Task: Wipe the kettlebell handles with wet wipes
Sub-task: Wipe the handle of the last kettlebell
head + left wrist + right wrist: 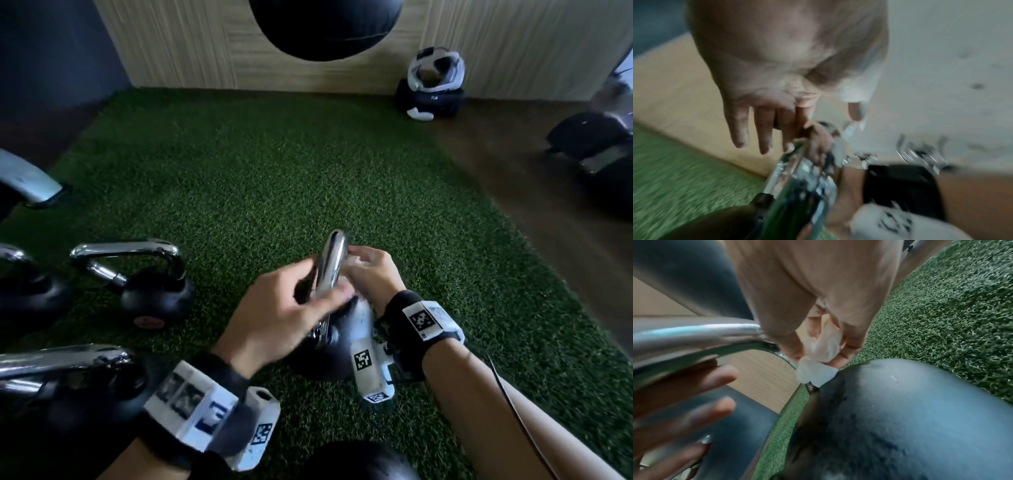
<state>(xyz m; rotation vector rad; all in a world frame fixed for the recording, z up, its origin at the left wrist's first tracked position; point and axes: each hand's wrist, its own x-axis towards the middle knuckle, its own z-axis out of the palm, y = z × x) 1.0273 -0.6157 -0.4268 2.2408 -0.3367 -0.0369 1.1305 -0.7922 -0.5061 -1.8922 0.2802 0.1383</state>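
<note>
left hand (274,318): fingers straight against chrome handle (330,263) | right hand (371,274): pinching wet wipe (818,363) beside handle

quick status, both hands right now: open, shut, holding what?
Left hand: open, fingers straight against the chrome handle.
Right hand: pinches a wet wipe at the handle's base.

The left wrist view was smeared by motion blur, both hands hid much of the kettlebell (337,346) below them, and the wipe (819,363) showed only partly between the right hand's fingers (851,340).
</note>
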